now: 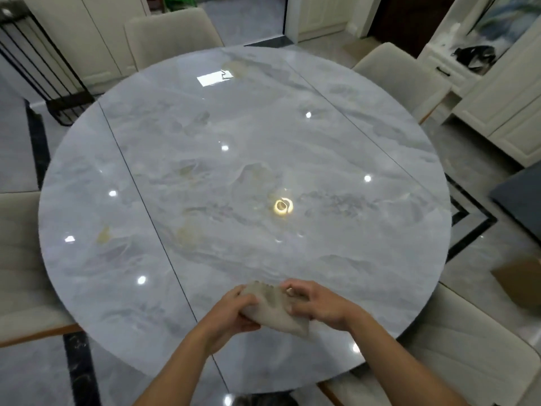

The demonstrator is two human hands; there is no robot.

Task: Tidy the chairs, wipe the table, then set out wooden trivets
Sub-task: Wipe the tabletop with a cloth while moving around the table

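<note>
- A round table [234,142] with a glossy grey marble-look top fills most of the view. Ceiling lights reflect off it and 2 thin dark seams cross it.
- A crumpled grey cloth [273,307] is at the table's near edge, bunched between both hands. I cannot tell whether it rests on the top or hangs just above it.
- The left hand [234,310] grips the cloth's left side, with its fingers curled round the fabric.
- The right hand [320,306] grips the cloth's right side, with its fingers curled over the fabric. Only the bunched cloth separates the 2 hands.
- 4 cream padded chairs stand around the table:
  - the far chair [172,33] is just beyond its far edge;
  - the far-right chair [401,77] is close against its far-right rim;
  - the left chair [17,259] is beside its left rim;
  - the near-right chair [468,356] is beside its near-right rim.
- A black wire rack [35,68] stands on the floor beyond the table's far-left side.
- A white cabinet [497,106] stands well to the right of the table.
- A brown cardboard box [521,281] lies on the floor to the table's right.
</note>
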